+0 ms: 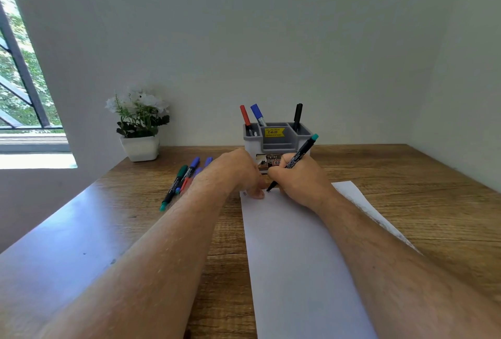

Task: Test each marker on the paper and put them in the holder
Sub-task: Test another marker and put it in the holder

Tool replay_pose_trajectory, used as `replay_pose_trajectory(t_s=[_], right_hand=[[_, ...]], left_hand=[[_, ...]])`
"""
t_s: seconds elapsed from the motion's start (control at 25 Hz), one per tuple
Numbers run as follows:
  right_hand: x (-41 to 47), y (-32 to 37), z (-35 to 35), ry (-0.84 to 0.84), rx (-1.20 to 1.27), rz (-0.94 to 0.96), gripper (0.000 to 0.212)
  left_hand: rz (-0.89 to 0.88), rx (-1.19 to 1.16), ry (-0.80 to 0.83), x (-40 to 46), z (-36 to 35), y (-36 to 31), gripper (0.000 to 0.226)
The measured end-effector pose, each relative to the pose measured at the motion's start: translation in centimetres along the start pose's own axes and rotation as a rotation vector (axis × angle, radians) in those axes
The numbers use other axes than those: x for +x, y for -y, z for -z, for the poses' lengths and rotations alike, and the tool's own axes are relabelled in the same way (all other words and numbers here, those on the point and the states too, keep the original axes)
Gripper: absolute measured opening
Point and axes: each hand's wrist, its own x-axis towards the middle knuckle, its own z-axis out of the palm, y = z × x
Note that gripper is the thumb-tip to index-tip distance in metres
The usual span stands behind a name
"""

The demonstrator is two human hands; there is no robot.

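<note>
1. The testing step was in hand: the right hand point(296, 181) gripped a teal-capped marker point(294, 162), its tip touching the top edge of the paper point(292, 257) beside a small dark scribble.
2. The left hand point(241, 173) pressed its curled fingertips on the paper's top left corner, holding nothing.
3. Next, I judged, the marker needed lifting into the holder point(276, 143) just behind the hands, where red, blue and black markers already stood.
4. Several untested markers point(180, 178) lay on the table point(406, 176) left of the paper.
5. The table was wooden, set against a pale wall, with a potted plant point(139, 127) and a window point(19, 81) at left.
</note>
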Motion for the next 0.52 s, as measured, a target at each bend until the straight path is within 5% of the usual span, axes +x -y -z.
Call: replay_pose_trajectory(t_s=[0.52], right_hand=[[-0.19,0.13,0.24,-0.075,0.018,-0.018,0.028]], left_hand=[[0.009,-0.005,0.057,0.66,-0.28,0.09,0.045]])
